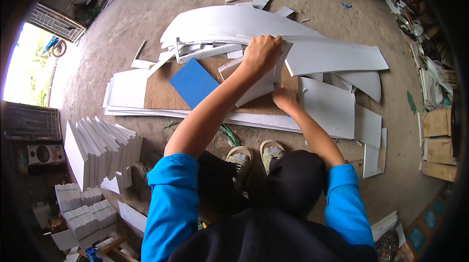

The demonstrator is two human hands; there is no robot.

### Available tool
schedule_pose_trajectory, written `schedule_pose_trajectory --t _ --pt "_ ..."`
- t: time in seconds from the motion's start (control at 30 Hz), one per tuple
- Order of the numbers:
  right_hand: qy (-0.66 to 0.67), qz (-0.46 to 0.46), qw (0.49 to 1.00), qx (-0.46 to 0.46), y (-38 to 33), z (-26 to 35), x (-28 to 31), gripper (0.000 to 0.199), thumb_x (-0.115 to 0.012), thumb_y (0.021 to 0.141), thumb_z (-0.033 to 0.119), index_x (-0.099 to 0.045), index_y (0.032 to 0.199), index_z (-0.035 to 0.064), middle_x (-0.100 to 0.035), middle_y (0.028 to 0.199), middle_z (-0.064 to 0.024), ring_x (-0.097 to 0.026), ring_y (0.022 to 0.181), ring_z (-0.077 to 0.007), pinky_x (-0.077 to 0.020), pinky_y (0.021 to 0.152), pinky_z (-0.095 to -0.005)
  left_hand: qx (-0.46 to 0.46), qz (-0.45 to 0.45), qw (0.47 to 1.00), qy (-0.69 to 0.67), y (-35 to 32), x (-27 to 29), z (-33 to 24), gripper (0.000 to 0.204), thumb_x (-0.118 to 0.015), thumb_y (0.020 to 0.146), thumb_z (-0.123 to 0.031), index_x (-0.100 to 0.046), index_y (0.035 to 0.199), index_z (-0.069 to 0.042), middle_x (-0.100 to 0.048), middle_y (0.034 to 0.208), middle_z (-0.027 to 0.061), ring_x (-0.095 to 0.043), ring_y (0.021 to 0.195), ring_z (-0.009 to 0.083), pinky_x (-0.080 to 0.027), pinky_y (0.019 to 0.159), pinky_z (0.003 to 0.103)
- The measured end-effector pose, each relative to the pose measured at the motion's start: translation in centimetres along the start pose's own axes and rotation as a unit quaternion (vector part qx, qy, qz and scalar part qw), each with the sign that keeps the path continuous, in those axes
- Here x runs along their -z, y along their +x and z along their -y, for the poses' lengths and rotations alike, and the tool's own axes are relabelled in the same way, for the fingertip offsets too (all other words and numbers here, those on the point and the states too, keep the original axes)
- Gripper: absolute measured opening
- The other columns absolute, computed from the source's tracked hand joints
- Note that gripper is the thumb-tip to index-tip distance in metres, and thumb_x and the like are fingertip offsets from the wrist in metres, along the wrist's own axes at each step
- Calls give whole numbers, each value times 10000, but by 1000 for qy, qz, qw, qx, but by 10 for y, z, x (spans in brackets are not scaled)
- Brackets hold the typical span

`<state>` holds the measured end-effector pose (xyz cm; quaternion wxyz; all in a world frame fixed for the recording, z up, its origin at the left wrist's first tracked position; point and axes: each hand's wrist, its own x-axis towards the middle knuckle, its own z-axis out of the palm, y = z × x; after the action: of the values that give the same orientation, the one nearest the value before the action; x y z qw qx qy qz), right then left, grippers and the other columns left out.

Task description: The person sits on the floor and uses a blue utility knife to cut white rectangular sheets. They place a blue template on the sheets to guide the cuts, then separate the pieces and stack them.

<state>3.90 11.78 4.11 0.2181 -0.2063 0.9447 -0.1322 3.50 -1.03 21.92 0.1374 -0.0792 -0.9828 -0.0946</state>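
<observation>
White foam-like sheet offcuts (pixel 312 52) lie heaped on a brown board (pixel 163 93), which rests on the concrete floor (pixel 342 18) in front of the crouching person. The left hand (pixel 262 53) reaches forward over the heap, fingers curled and clamped on the upper edge of one white cut piece (pixel 259 88); that piece stands tilted on the board, just right of a blue rectangular panel (pixel 193 83). The right hand (pixel 284 99) sits lower, pressed against the bottom edge of the same piece where it meets the board; its fingers are bent under, and whether they grasp anything cannot be told. More flat white sheets (pixel 330 108) lie to the right, touching the board. Stacked white panels (pixel 100 147) stand on edge at the left, well apart. Both sandalled feet (pixel 254 157) rest just short of the board.
</observation>
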Motion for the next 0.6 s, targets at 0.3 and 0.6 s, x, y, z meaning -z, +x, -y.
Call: schedule_pose_trajectory --t 0.3,0.6 --pt "-26 3 1000 1 -22 1 20 336 -407 846 213 -484 1030 -56 -602 906 -242 -603 838 -363 -479 732 -433 -24 4 999 22 1 0 -10 241 -610 743 -233 -567 846 -19 -603 655 160 -619 647 335 -497 568 408" --pt "-10 124 992 -22 -7 7 20 316 -364 840 154 -485 1057 -41 -604 899 -229 -615 730 -328 -497 636 -411 -45 6 999 -18 3 8 -1 228 -660 687 -216 -611 787 -17 -596 634 169 -615 615 322 -482 542 400"
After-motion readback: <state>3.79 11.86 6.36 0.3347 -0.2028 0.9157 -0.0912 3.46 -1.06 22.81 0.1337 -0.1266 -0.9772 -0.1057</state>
